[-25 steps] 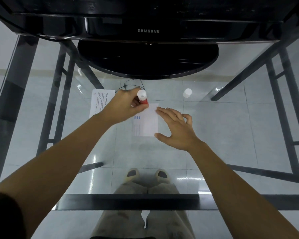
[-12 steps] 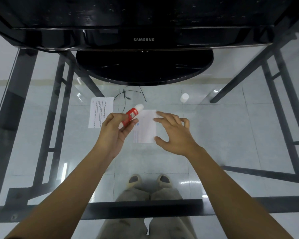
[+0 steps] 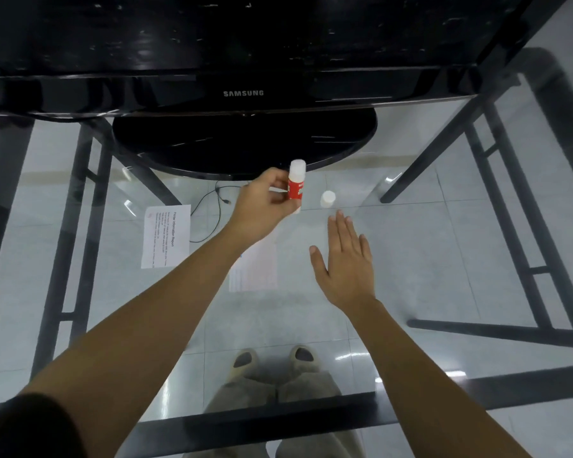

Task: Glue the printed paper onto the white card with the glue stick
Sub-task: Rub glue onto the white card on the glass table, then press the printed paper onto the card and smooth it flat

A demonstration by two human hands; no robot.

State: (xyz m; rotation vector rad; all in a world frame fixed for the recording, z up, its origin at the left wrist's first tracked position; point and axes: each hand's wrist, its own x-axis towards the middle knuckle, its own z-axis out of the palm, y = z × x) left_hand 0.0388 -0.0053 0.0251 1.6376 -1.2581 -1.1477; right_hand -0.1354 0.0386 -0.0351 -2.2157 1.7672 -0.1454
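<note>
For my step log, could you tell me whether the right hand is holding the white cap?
No, the right hand is flat and empty; the white cap stands apart on the glass table.

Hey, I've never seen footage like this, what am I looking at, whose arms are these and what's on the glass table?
No machine here: a person wears a camera on the head, so the single view looks forward and down at their own arms. The left hand grips a red and white glue stick, upright above the clear glass table. The right hand is open and flat, holding nothing. On the glass lie a white sheet with black printed text, a paler sheet with faint print, partly hidden by the left forearm, and a small white cylinder, probably the glue cap. Behind stands a black monitor on a round base.
</note>
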